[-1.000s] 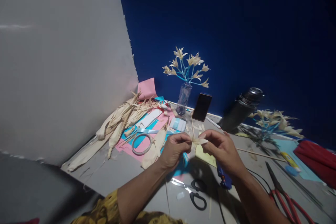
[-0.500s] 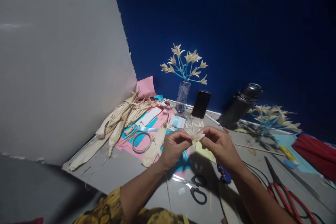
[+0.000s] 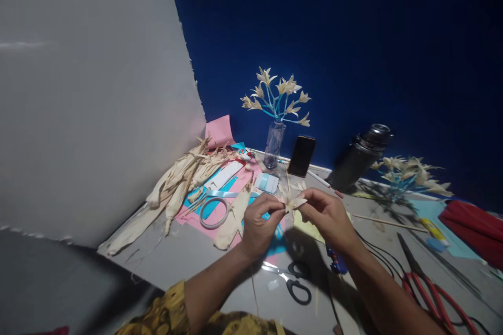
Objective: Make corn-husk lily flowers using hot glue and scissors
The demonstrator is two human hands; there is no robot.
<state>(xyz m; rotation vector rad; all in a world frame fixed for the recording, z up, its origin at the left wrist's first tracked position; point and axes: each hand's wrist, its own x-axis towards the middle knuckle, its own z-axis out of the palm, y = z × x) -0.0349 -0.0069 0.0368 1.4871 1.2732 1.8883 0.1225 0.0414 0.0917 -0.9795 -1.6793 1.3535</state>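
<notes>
A small cream husk flower (image 3: 291, 203) is held up between my two hands, above the middle of the table. My left hand (image 3: 260, 222) pinches it at its left side near the base. On the other side, the fingertips of my right hand (image 3: 328, 214) are closed on a petal. Below the hands lie black-handled scissors (image 3: 293, 277). A blue glue gun (image 3: 337, 260) lies partly under my right wrist. Behind the hands stands a glass vase (image 3: 274, 144) holding several similar flowers (image 3: 286, 86) on blue stems.
Dried husks (image 3: 176, 188), a tape roll (image 3: 214, 213) and pink paper (image 3: 219, 132) lie at the left. A phone (image 3: 302, 156) and a dark flask (image 3: 359, 159) stand behind. Red-handled shears (image 3: 426, 285), a glue stick (image 3: 433, 231) and red cloth (image 3: 471, 230) are at the right.
The view has shifted slightly. My left hand has turned a little at the flower, whose petals now show more openly. Both hands keep their hold.
</notes>
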